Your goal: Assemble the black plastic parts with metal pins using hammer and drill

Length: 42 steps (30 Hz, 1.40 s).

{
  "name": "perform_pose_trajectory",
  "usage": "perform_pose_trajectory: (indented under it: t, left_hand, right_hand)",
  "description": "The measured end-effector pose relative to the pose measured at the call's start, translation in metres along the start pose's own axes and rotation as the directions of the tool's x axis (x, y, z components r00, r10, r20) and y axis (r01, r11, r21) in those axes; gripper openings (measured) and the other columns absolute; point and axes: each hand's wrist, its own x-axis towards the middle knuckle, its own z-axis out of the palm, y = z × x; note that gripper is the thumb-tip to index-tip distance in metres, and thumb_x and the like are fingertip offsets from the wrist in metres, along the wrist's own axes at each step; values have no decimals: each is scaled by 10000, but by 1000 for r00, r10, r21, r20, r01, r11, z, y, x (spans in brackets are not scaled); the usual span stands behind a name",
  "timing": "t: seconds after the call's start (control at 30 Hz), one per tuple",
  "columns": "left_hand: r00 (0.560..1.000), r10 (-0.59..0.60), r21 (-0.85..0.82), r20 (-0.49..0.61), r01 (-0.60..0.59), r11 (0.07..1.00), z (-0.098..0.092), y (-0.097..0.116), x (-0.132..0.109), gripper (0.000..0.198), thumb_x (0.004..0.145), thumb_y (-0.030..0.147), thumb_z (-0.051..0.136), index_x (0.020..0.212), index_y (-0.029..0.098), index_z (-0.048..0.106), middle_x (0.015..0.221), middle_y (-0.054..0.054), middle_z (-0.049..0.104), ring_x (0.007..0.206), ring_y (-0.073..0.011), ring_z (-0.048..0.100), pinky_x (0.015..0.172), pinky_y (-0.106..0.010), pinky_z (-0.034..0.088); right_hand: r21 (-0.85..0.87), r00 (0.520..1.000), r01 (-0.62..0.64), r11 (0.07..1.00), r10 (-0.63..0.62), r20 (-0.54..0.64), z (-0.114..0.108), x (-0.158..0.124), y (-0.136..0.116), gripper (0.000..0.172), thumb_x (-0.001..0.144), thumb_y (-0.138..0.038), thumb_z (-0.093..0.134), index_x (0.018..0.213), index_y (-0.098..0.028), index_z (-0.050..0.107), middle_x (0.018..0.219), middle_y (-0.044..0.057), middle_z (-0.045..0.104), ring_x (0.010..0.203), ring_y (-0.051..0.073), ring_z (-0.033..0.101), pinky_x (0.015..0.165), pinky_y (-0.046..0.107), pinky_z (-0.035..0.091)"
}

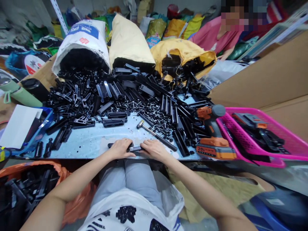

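Note:
My left hand [121,148] and my right hand [155,149] rest side by side at the near edge of the metal work table [89,141]. Both press down on one long black plastic part [135,148] lying flat between them, with fingers curled over it. A ring shows on my left hand. A small hammer [156,134] lies just beyond my right hand, handle pointing to the right. A big heap of black plastic parts [125,93] covers the table's far half.
An orange cordless drill [213,134] stands right of the hammer, next to a pink basket [276,150] holding black parts. Three open sacks [130,41] spill parts at the back. A blue tray [36,134] sits left. An orange bag [29,186] of parts hangs below. Another person [216,35] sits behind.

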Motion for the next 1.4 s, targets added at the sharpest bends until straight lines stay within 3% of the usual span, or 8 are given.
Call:
perform_pose_trajectory:
  t: [0.27,0.4,0.53,0.73,0.9,1.07,1.2,1.4]
  left_hand:
    - [976,-202,170,-86,214,962,-15,-23,161,344,883,79,352,1197,113,488,1148,-155,541,1049,-233,508,855,-335,434]
    - [971,-229,183,-73,238,954,-4,-32,183,272,874,33,329,1045,57,540,1021,-175,582,985,-223,544,828,-317,446]
    - [971,-230,199,-62,238,951,2,-33,174,264,895,46,313,1067,55,514,1051,-181,572,1010,-214,543,867,-319,428]
    - [969,-243,157,-39,246,956,-8,-27,160,286,869,34,338,1078,84,527,1026,-148,594,954,-204,577,839,-303,438]
    - [944,-293,16,-154,299,954,-22,-37,94,364,778,36,445,1126,99,531,988,-103,599,908,-189,576,832,-296,447]
    - [773,-537,-569,-337,287,771,-17,-54,5,505,713,72,488,1215,131,503,784,-4,555,618,-103,572,667,-256,504]
    - [659,-697,-832,-284,192,520,-4,-50,-37,368,767,210,528,1127,131,534,721,14,539,547,-100,590,562,-237,517]
    - [678,-514,-515,-527,226,827,12,-33,-55,212,811,245,560,996,165,628,851,-48,646,712,-139,607,719,-280,510]
  right_hand:
    - [174,952,-225,959,254,-172,18,-32,27,327,938,-424,369,1068,-217,586,1054,96,603,959,219,530,801,340,397]
    - [155,845,-444,883,470,-254,2,0,66,326,941,-375,329,1094,-224,574,1062,109,590,976,249,502,814,355,401]
    - [70,761,-613,787,612,-215,-11,57,105,346,921,-255,338,1211,-185,515,1153,154,555,1064,283,442,833,379,371]
    - [108,769,-614,782,624,-139,-28,99,119,303,895,-152,334,971,-121,625,1053,184,596,1039,269,495,874,394,359]
    - [599,795,-337,726,560,-233,-22,54,68,217,853,-295,490,964,-165,624,957,75,656,859,172,596,807,307,461]
    - [821,848,-218,529,519,-109,7,18,6,178,775,-328,605,820,-164,654,802,42,693,723,159,644,686,281,520]
    - [691,895,-137,710,387,-220,11,15,-14,147,836,-248,545,886,-169,659,869,55,699,792,161,659,736,268,524]
    - [335,962,-65,940,148,-228,8,11,-25,237,893,-147,448,1028,-179,639,1134,71,653,952,184,653,827,289,524]
